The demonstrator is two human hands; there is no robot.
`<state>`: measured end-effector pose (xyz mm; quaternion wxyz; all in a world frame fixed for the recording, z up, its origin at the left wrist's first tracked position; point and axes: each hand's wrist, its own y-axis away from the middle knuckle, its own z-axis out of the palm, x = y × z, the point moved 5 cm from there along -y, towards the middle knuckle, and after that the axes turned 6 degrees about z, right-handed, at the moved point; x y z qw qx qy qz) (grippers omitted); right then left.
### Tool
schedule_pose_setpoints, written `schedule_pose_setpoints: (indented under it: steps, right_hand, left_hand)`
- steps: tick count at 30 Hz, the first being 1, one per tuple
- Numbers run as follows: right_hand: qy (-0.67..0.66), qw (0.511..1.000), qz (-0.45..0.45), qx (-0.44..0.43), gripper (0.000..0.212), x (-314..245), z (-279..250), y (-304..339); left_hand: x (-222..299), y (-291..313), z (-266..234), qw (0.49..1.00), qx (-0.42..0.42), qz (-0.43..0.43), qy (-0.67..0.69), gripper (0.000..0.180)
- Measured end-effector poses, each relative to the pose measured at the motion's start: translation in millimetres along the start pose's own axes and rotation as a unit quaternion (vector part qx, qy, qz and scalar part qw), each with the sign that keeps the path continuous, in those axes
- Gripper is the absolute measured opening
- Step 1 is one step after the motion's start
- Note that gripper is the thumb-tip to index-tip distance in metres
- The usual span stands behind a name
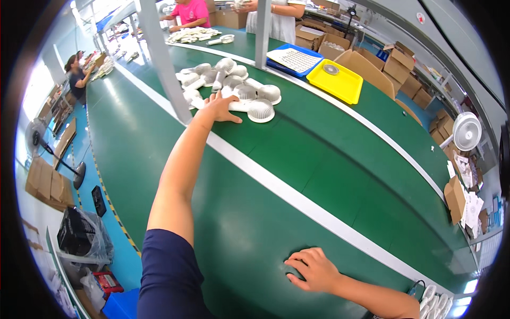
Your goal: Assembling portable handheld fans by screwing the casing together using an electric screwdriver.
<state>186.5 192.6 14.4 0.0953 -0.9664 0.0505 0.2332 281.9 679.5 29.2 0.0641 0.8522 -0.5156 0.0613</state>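
Observation:
My left hand (217,109) is stretched far forward over the green conveyor belt, at the near side of a heap of white handheld fans. Its thumb and fingers are spread over the handle of one fan (260,110), touching it; no closed grip shows. More white fans (226,66) with round ribbed heads lie loosely piled behind and beside it. Low in the view, my right hand (313,270) rests over the green table surface (249,228), fingers bent and thumb apart, with nothing visible in it.
A grey upright post (169,64) stands just left of the fans. Beyond them are a blue tray (295,58) and a yellow tray (334,82) holding a round grey part. More white fans (435,303) stand at the lower right. Co-workers sit along the far side.

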Motion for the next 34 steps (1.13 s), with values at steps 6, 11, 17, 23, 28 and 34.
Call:
schedule_pose_setpoints:
  steps: [6, 11, 17, 23, 28, 34]
  right_hand:
    - [0.015, 1.0, 0.007, 0.002, 0.03, -2, -2, 1]
    - [0.009, 1.0, 0.008, -0.005, 0.028, 1, -4, 2]
    - [-0.01, 1.0, 0.011, 0.002, 0.025, -6, 2, 3]
    - [-0.031, 0.999, 0.016, 0.029, 0.026, -3, 2, 3]
    - [-0.018, 0.992, -0.006, 0.128, 0.021, 3, -5, -4]
    - [-0.12, 0.834, 0.152, 0.517, 0.022, -2, -21, 38]
  left_hand:
    - [2, -45, 6, 0.997, -0.035, 0.063, 0.015, 0.07]
    - [36, -29, 12, 0.997, -0.017, 0.072, -0.008, 0.063]
    - [35, -12, 21, 0.99, 0.038, 0.137, -0.003, 0.063]
    - [75, 3, 27, 0.986, 0.034, 0.155, 0.054, 0.059]
    - [145, 92, 2, 0.971, 0.094, 0.218, 0.026, 0.05]
    - [224, 245, 16, 0.965, 0.067, 0.234, 0.101, 0.051]
